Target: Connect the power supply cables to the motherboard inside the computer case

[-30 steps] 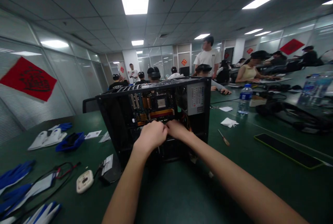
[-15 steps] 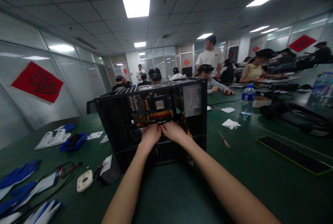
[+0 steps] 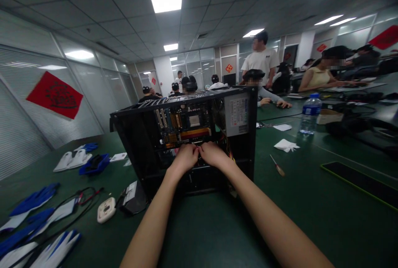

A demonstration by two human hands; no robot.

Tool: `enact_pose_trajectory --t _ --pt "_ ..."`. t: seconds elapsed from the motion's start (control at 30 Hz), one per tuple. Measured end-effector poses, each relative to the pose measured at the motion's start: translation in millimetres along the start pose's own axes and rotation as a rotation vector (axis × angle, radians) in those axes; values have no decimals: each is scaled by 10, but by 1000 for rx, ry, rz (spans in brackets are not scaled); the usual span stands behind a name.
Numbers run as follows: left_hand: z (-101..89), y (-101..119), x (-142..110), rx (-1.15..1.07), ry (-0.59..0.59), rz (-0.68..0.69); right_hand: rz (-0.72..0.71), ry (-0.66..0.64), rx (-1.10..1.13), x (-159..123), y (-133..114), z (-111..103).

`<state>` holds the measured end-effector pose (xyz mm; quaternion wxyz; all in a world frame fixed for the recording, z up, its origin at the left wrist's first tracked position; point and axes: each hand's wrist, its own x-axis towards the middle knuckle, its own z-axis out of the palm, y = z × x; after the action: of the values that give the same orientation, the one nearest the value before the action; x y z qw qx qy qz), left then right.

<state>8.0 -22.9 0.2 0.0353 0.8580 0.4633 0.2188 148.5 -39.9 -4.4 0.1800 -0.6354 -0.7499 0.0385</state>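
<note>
An open black computer case [image 3: 133,135] stands on the green table [image 3: 217,226], its side off. Inside I see the motherboard [image 3: 183,125] and a grey power supply [image 3: 238,114]. Both my hands reach into the case below the motherboard. My left hand [image 3: 185,158] and my right hand [image 3: 213,154] are side by side, knuckles up, fingers curled and pinched together at a spot between them. What they hold is hidden by the fingers.
A screwdriver [image 3: 276,166] and white tissue [image 3: 286,145] lie right of the case, with a water bottle [image 3: 309,114] behind. Left are blue-white gloves [image 3: 37,201], a white round part [image 3: 106,210], cables and a black box [image 3: 132,197]. Several people sit or stand behind.
The camera has shifted, so the case sits slightly further right in view. My hands stay pinched together at the same spot inside the case.
</note>
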Motion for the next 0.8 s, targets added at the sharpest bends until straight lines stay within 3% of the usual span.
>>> enact_pose_trajectory --t 0.5,0.7,0.8 --pt "-1 7 57 62 -225 39 52 -136 33 32 27 -19" --pt "19 2 51 -5 -202 48 96 -417 -30 77 290 -57" --pt "10 8 42 -20 -173 67 127 -457 -31 75 381 -73"
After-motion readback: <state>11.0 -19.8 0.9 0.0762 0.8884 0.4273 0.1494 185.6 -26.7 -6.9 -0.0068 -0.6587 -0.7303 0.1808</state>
